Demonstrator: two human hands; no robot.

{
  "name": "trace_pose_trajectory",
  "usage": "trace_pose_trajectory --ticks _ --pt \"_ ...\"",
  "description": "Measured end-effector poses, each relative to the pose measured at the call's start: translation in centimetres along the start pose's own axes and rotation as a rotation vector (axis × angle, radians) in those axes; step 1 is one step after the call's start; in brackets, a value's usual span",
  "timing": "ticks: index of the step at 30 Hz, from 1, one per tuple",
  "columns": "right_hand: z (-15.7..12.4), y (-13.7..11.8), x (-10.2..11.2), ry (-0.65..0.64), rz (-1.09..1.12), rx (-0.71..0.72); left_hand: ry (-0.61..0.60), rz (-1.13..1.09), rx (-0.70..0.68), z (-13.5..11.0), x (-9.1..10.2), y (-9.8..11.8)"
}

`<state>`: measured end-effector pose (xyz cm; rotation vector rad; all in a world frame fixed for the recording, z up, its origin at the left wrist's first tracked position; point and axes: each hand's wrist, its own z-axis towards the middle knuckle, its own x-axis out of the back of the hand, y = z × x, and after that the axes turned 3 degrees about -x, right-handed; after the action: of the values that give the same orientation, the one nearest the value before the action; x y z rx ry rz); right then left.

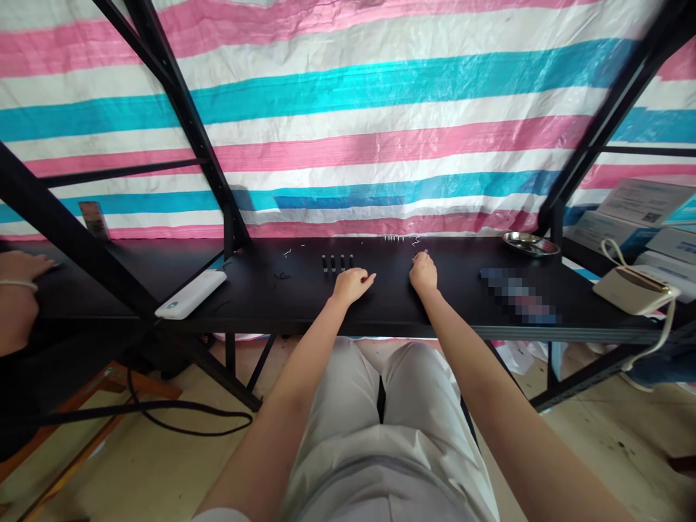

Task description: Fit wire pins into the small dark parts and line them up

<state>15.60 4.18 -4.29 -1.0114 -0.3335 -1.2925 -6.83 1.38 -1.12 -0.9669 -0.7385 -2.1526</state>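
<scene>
My left hand (352, 284) rests low over the black tabletop (380, 308), its thumb apart from the bent fingers, with nothing visible in it. Just beyond it stands a row of several small dark cylinders (333, 264) with pale tops; the rightmost are close to my fingers. To the right, my right hand (423, 274) is closed, fingertips down near the table, and whatever they hold is too small to make out. Past those fingertips lie thin white squiggly bits (416, 241). A row of tiny white pieces (394, 238) lines the back edge.
A round metal dish (530, 244) sits at the back right, in front of a blurred flat item (519, 296). A cream pouch (634, 290) is at the right end. On the left lie a white power bank (191, 294) and another person's hand (27, 266). Black frame posts (188, 116) rise at the sides.
</scene>
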Motion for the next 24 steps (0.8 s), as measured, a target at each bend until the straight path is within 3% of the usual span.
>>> trace_pose_trajectory --ticks 15,18,24 --pt "-0.4 -0.4 0.3 0.028 -0.054 0.041 -0.006 0.059 -0.041 -0.1 -0.1 0.4" --pt "-0.7 -0.9 0.8 0.052 -0.021 0.168 -0.006 0.091 -0.115 -0.1 -0.2 0.9" --pt "-1.6 -3.1 1.6 0.018 0.039 0.592 0.065 0.107 -0.223 -0.3 -0.5 1.3"
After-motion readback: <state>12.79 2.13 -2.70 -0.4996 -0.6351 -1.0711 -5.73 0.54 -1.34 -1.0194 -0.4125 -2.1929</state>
